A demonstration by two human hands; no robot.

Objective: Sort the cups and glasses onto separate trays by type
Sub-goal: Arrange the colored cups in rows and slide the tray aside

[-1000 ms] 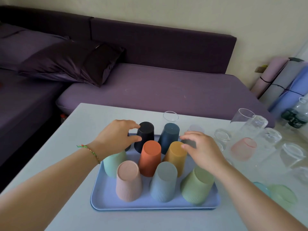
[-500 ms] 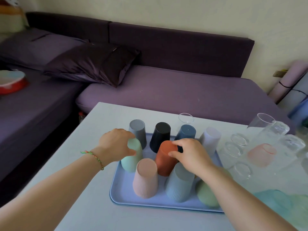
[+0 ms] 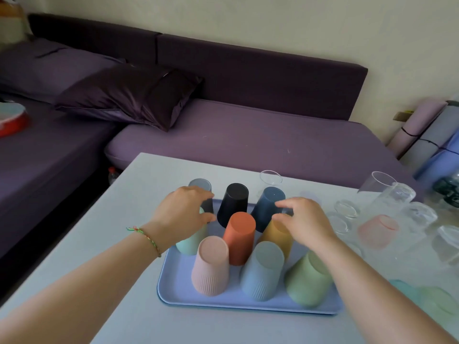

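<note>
1. Purple sofa (image 3: 248, 145) stands behind the table, with a dark pillow (image 3: 129, 95) on it and a red-sided bowl (image 3: 12, 120) at the far left.
2. On the pale table (image 3: 119, 219) lies a blue tray (image 3: 178, 284) with nine plastic cups on it, all upside down.
3. The left hand (image 3: 183, 214), a woven bracelet (image 3: 146, 238) on its wrist, is over the mint cup (image 3: 190, 244). Its fingers curve around the grey cup (image 3: 200, 185); I cannot tell whether they grip it.
4. In the middle stand the black cup (image 3: 233, 204), orange cup (image 3: 239, 238), pink cup (image 3: 211, 265) and light blue cup (image 3: 262, 270).
5. The right hand (image 3: 305, 222) is above the yellow cup (image 3: 277, 237), its fingers curled beside the navy cup (image 3: 267, 207); whether it holds anything is unclear.
6. The green cup (image 3: 308, 281) leans at the tray's near right corner.
7. Clear glasses (image 3: 347, 209) cluster on the table right of the tray, with a pink-tinted one (image 3: 377, 229) among them.
</note>
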